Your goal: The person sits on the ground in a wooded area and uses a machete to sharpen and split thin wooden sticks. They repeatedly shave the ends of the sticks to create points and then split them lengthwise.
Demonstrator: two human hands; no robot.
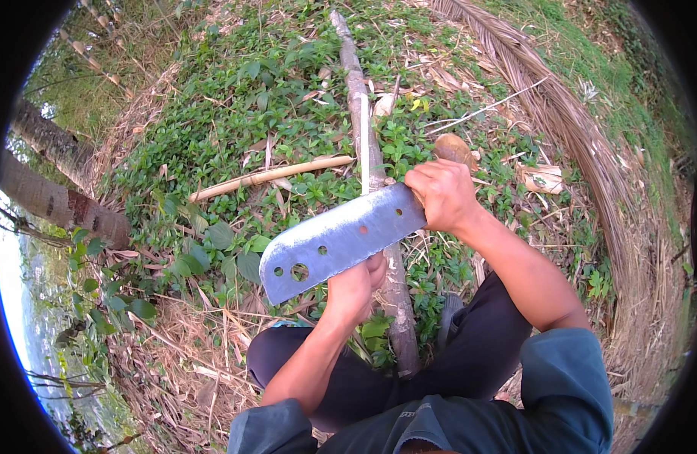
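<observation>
My right hand (443, 193) is wrapped round the handle of a broad machete (341, 234). Its wide grey blade has several round holes and slants down to the left, and the rounded wooden end of the handle shows beyond my fist. Under the blade, my left hand (352, 287) is closed, its fingers partly hidden by the metal. A thin pale strip (365, 144), apparently split bamboo, runs away from me from behind the blade, in line with my left fist. It lies over or just above a long grey-brown branch (354, 68) on the ground.
A yellowish split bamboo piece (272, 177) lies left of the branch among low green plants (212, 113). Dry palm fronds (545, 98) curve along the right. Tree trunks (60, 197) stand at the left. My bent legs (484, 325) straddle the branch's near end.
</observation>
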